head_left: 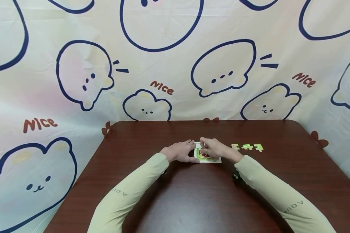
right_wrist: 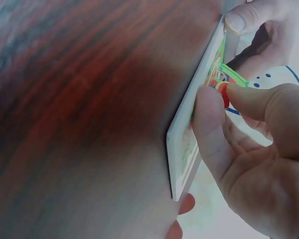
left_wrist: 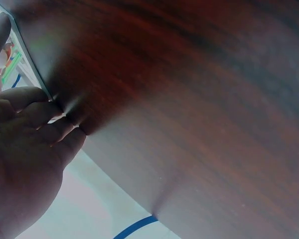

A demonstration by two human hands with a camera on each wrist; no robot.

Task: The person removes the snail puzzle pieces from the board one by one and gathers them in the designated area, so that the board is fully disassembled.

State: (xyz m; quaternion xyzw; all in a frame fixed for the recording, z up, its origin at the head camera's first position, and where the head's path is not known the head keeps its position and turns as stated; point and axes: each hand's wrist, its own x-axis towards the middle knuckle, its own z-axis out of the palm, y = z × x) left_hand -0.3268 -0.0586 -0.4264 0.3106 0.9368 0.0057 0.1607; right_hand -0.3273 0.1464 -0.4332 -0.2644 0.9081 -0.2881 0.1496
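Note:
A white-framed jigsaw puzzle board (head_left: pixel 196 154) lies flat on the table, with a green and red picture inside. My left hand (head_left: pixel 181 151) rests at its left side, fingers spread and thumb along the near frame; the left wrist view has this hand (left_wrist: pixel 32 134) with fingertips down on the wood beside the board. Over the board, my right hand (head_left: pixel 215 149) pinches a puzzle piece between thumb and index finger. That puzzle piece (right_wrist: pixel 234 75), red with a green edge, stands tilted above the picture in the right wrist view, partly hidden by the fingers.
To the right of the board, a row of loose green puzzle pieces (head_left: pixel 247 147) lies on the table. The dark brown wooden table (head_left: pixel 192 200) reaches back to a cloth backdrop (head_left: pixel 180 71) printed with cartoon bears.

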